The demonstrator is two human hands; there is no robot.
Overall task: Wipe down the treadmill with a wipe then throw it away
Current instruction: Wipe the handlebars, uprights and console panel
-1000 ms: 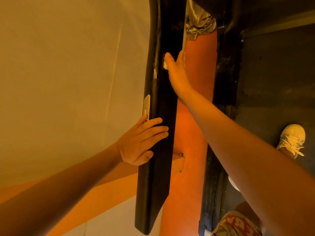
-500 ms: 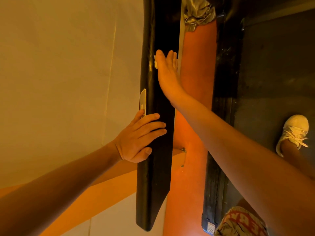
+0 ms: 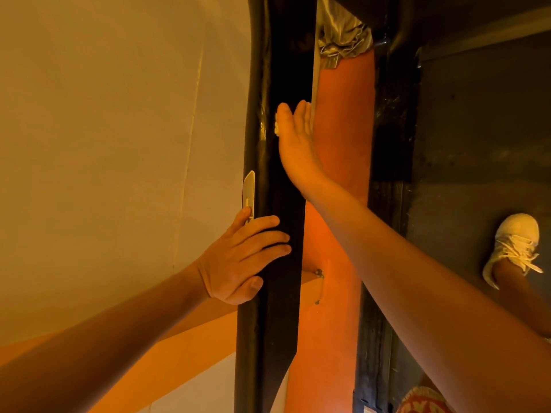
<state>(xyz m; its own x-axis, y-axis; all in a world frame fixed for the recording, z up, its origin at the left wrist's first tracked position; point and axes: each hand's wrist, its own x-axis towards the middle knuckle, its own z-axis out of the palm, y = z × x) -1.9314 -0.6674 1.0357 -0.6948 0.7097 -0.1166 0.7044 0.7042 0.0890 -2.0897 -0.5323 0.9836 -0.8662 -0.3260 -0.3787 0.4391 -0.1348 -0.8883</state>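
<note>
Black treadmill rail [image 3: 277, 308] runs the length of the view, from 6 o'clock to 12 o'clock. On it the right hand [image 3: 296, 144] lies flat, fingers straight and pointing to 12 o'clock, pressing a pale wipe [image 3: 276, 128]; only a scrap shows at the thumb's 9 o'clock side. At 6 o'clock from it, the left hand [image 3: 235, 263] rests with straight fingers across the rail, holding nothing. Wiping onward probably means sliding the right hand lengthwise.
</note>
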